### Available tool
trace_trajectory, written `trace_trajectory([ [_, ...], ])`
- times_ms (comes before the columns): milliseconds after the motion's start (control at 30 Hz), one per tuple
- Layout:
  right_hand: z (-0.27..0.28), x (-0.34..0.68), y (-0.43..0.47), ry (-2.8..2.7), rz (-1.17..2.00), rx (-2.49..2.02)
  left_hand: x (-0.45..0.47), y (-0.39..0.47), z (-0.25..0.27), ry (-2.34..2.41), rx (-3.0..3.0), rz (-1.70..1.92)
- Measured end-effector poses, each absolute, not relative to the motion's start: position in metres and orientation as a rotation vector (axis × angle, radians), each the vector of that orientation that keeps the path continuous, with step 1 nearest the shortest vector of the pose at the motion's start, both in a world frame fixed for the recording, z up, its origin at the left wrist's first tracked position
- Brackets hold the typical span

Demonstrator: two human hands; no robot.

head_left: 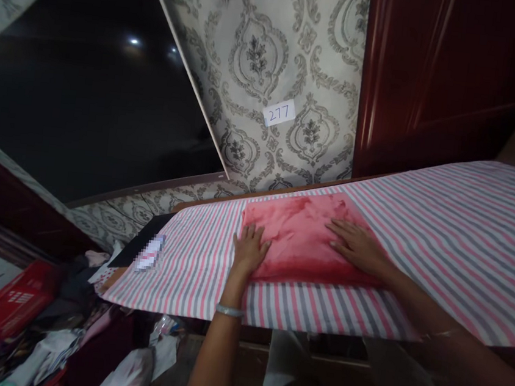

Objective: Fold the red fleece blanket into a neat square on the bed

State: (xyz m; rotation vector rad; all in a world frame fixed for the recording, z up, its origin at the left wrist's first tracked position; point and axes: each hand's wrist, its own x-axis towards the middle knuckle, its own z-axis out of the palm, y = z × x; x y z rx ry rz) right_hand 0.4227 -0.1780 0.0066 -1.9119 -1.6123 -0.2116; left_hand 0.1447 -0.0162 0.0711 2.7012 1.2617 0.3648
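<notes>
A folded pink plush cloth (298, 240) lies flat on a striped sheet (197, 242) of white, pink and grey that covers a long table. My left hand (250, 250) rests on the cloth's left side, palm down with fingers spread. On its right side my right hand (355, 245) lies flat, fingers stretched out toward the middle. Both hands touch the cloth's top and grip nothing. The surface of the cloth shows darker smeared patches and a deeper red band along the near edge. A bangle circles my left wrist.
A large dark television screen (93, 90) leans into view at the left. Behind the table is patterned wallpaper (258, 52) with a paper label (279, 113) reading 277. A dark red wooden door (435, 76) stands right. A red basket (7, 302) and heaped clothes lie lower left.
</notes>
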Motion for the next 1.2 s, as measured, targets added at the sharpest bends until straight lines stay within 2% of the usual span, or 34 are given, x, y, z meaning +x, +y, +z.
trace_trajectory([
  [100, 0.009, 0.444, -0.200, -1.341, -0.116, -1.879, 0.111, -0.004, 0.060, 1.259, 2.219, 0.654],
  [200, 0.010, 0.456, -0.224, -0.983, 0.133, -2.026, 0.090, 0.008, 0.050, 1.195, 1.756, 0.804],
  [300, 0.008, 0.456, -0.236, -0.774, 0.334, -2.081, 0.082, 0.014, 0.047, 1.149, 1.633, 0.801],
  [467, 0.010, 0.449, -0.232, -0.650, 0.520, -1.835, 0.086, 0.022, 0.053, 1.038, 1.462, 0.729],
  [633, 0.033, 0.434, -0.226, -0.625, 0.770, -1.586, 0.094, 0.030, 0.062, 0.843, 1.190, 0.650],
  [767, 0.055, 0.426, -0.220, -0.598, 0.968, -1.427, 0.106, 0.034, 0.072, 0.811, 1.207, 0.662],
  [833, 0.065, 0.428, -0.213, -0.637, 0.933, -1.378, 0.112, 0.036, 0.081, 0.847, 1.235, 0.740],
  [1067, 0.104, 0.454, -0.197, -0.816, 0.484, -1.323, 0.122, 0.041, 0.116, 0.716, 1.433, 1.011],
  [1200, 0.085, 0.462, -0.201, -0.825, 0.499, -1.410, 0.126, 0.036, 0.095, 0.830, 1.462, 0.871],
])
